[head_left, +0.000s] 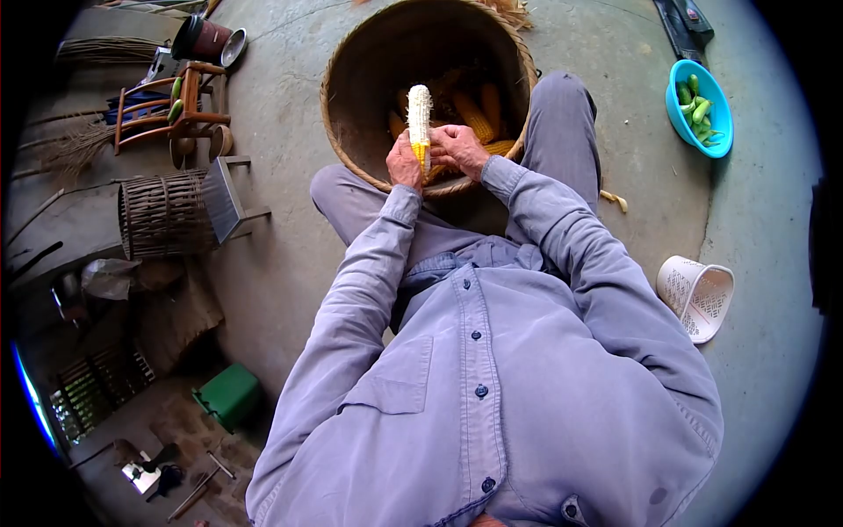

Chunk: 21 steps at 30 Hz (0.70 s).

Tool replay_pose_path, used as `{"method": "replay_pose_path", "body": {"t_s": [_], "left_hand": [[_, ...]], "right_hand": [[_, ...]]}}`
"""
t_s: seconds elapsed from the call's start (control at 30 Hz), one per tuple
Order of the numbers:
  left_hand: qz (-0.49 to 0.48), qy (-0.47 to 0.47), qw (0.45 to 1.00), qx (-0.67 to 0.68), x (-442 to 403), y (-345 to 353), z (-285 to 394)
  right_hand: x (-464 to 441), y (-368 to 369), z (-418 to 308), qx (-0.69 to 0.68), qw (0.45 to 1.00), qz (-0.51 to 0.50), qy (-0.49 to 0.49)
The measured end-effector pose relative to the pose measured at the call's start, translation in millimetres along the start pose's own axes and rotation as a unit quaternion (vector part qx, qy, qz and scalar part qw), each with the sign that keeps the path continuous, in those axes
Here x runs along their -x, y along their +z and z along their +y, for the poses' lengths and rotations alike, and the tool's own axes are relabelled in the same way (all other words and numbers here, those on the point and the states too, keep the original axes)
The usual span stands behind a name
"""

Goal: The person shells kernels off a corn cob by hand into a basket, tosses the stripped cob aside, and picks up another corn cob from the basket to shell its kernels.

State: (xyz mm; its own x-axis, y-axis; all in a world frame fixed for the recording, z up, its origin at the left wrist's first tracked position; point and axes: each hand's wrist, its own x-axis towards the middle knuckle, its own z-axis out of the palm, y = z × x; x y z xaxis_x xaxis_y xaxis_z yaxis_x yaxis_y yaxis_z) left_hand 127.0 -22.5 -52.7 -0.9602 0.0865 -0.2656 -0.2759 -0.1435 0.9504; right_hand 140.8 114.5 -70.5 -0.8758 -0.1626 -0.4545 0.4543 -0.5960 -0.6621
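My left hand [404,162] is wrapped round the lower part of a corn cob [420,110], which stands nearly upright over the basket. The cob's upper part is bare and white, while yellow kernels still cover its lower end. My right hand [460,149] is closed at the kernelled end, its fingers pressed together against the cob's right side. Between my knees stands a deep woven basket [328,105]. Inside it lie several yellow ears of corn [472,116], partly in shadow and partly behind my hands.
On the right are a blue basin [725,114] of green vegetables and a white perforated basket [676,285] on its side. To the left are a wooden chair [171,110], a wicker basket [162,215], a small stool [221,200] and a green bin [228,395].
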Motion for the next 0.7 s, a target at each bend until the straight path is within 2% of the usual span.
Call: {"method": "replay_pose_path", "body": {"t_s": [0.1,0.23,0.3,0.33,0.4,0.47,0.57,0.7], "left_hand": [[0.006,0.021,1.000,-0.023,-4.9,-4.7,-10.4],[-0.001,0.028,0.999,-0.044,-8.5,-7.6,-12.8],[-0.008,-0.016,1.000,-0.007,-3.5,-6.3,-3.3],[-0.011,-0.038,0.999,0.012,-0.6,-4.5,1.7],[-0.008,-0.026,1.000,0.010,3.1,3.2,6.3],[0.013,0.003,0.999,-0.044,-11.1,-9.5,-20.3],[0.034,0.056,0.994,-0.089,-10.5,-7.0,-23.1],[0.021,0.041,0.998,-0.047,-9.5,-6.8,-19.2]], "right_hand": [[4.5,3.0,-0.8,0.058,0.998,0.010,-0.028],[-1.7,-3.8,6.6,0.056,0.998,-0.012,-0.032],[-6.5,-7.2,14.3,0.053,0.997,-0.023,-0.055],[-5.2,-5.8,12.8,0.047,0.998,0.006,-0.040],[-3.1,0.3,8.3,0.037,0.997,0.061,-0.009],[4.9,9.2,-2.4,0.062,0.996,0.055,-0.016],[6.4,9.8,-4.2,0.104,0.993,0.038,-0.038],[5.0,6.1,0.8,0.099,0.994,0.004,-0.050]]}}
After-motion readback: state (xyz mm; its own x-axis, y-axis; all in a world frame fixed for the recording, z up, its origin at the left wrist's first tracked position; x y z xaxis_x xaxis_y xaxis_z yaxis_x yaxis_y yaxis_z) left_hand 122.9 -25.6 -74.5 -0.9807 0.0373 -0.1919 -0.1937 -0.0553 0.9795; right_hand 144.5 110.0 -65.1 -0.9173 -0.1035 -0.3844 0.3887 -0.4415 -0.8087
